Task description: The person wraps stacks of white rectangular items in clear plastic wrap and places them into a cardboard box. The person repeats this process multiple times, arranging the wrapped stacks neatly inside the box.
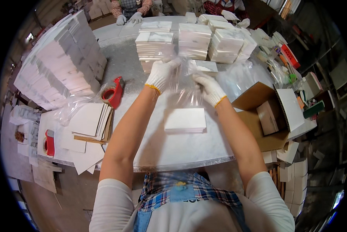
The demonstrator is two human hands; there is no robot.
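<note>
Both of my hands wear white knit gloves with yellow cuffs and hold a clear plastic bag [184, 83] between them, above the table. My left hand [163, 74] is closed on the bag's left side, with the fingertips partly hidden by the film. Its right side is pinched in my right hand [209, 89]. Just below the bag, a short stack of white rectangular tiles [185, 119] lies flat on the table. Behind my hands stand taller stacks of marbled tiles [155, 42], and a low tile stack [205, 66] sits beyond my right hand.
An open cardboard box [245, 131] with tiles inside stands at right, beside loose plastic bags [245, 79]. A large tile pile [61, 58] rises at left. Nearer are a red tape dispenser [114, 94], cardboard sheets [89, 121] and another dispenser [48, 143]. Two gloved people work across the table.
</note>
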